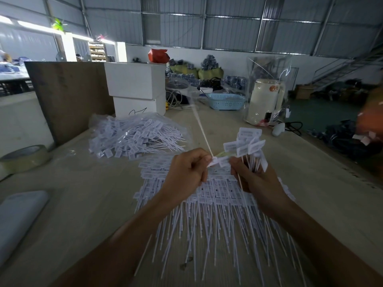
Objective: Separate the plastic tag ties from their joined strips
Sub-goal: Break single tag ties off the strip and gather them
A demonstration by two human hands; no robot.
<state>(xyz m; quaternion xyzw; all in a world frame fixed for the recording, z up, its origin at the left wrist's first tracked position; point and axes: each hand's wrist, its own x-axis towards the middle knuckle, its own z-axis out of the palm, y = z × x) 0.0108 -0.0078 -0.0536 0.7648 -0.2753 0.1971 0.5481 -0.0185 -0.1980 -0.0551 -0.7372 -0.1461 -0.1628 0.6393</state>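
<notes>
Now both hands' fingers pinched on one tag tie (214, 161), left hand (186, 168), right hand (256, 181)

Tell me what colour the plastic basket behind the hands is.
Light blue basket, seen in the head view.

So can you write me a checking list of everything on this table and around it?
Surface: pale wooden table, mostly covered in the middle.
Job's things: joined strips piled under the hands; single tie sticking up; bunch of ties fanned out; bagged ties behind.
Clutter: tape roll, white boxes, blue basket, cream kettle in plastic.
Grippers: left hand pinches the single tie; right hand grips the bunch.
Cables: black cord near the kettle.
Surroundings: warehouse, metal stairs, stacked goods.
</notes>
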